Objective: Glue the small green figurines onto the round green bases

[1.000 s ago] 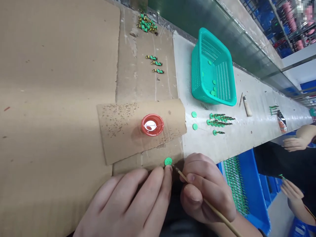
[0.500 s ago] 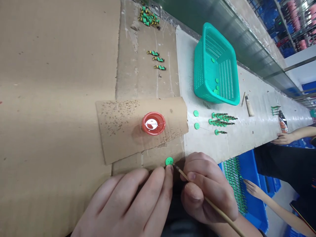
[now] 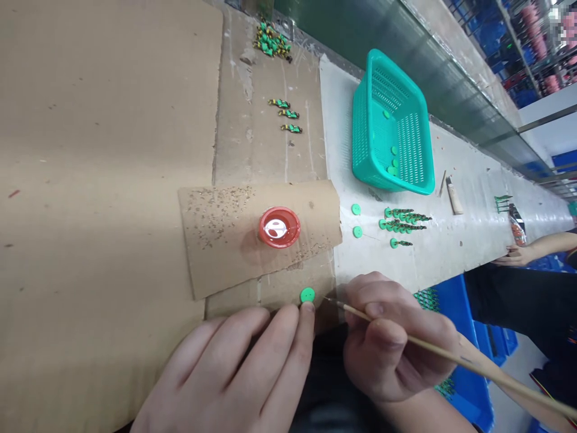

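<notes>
In the lower centre, the left hand (image 3: 238,367), its grip unclear, should steady the round green plastic-looking disc (image 3: 307,294) at its fingertip while the right hand (image 3: 399,343), pinching a slim wooden brush (image 3: 478,365), works lightly.

The person's bare left hand (image 3: 238,370) lies low in the view with its back upward, its knuckles rounded and its fingers (image 3: 274,343) side by side, bent and pointing away from the body. The rightmost digit reaches out straighter than the others, its nail showing; the left wrist is out of view. The bare right hand (image 3: 399,340) is held near it, apart from it, its palm side turned partly toward the left hand. The right thumb (image 3: 388,337) and the neighbouring fingertip come together in a pinch, with the other fingers folded in. The right forearm (image 3: 426,415) slants down to the lower edge.
</notes>
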A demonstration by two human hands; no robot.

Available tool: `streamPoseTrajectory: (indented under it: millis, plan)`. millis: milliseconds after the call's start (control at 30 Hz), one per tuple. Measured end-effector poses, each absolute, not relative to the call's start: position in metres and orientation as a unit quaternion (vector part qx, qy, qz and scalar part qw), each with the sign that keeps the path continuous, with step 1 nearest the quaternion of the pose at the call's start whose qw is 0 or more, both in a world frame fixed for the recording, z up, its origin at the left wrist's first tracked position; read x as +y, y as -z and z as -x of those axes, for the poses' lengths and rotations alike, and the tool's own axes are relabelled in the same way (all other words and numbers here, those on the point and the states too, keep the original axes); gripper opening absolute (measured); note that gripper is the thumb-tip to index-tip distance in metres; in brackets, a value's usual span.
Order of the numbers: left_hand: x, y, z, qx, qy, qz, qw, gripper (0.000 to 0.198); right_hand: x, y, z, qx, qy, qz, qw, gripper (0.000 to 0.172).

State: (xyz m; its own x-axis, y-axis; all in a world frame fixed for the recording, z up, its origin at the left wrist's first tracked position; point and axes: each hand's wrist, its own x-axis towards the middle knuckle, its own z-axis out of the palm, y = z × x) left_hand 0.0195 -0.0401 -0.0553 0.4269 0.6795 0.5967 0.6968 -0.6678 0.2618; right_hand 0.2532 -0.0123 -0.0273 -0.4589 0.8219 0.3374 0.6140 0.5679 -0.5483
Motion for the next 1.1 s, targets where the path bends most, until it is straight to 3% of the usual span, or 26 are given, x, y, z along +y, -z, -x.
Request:
streamPoseTrajectory:
  millis: [200, 367, 833, 967, 1100]
  plan:
    - [-0.032, 0.042, -0.025, -0.415, 0.343, 0.843, -0.005, 0.021, -0.007, 0.012, -0.262, -0.802, -0.213, 0.442, 0.34, 0.021]
    - [-0.028, 0.034, -0.025, -0.422, 0.335, 0.842, -0.02, 0.015, 0.003, 0.004, -0.256, -0.796, -0.255, 0.414, 0.361, 0.036]
    - [-0.032, -0.006, -0.038, -0.471, 0.222, 0.854, 0.019, 0.026, 0.003, 0.022, -0.258, -0.794, -0.182, 0.435, 0.383, 0.009]
    - [-0.038, -0.013, -0.03, -0.5, 0.241, 0.831, -0.035, 0.025, -0.002, 0.025, -0.254, -0.779, -0.186, 0.423, 0.424, 0.009]
    - [-0.033, -0.013, -0.005, -0.571, 0.22, 0.791, 0.018, 0.018, -0.003, 0.037, -0.252, -0.777, -0.174, 0.419, 0.437, 0.008]
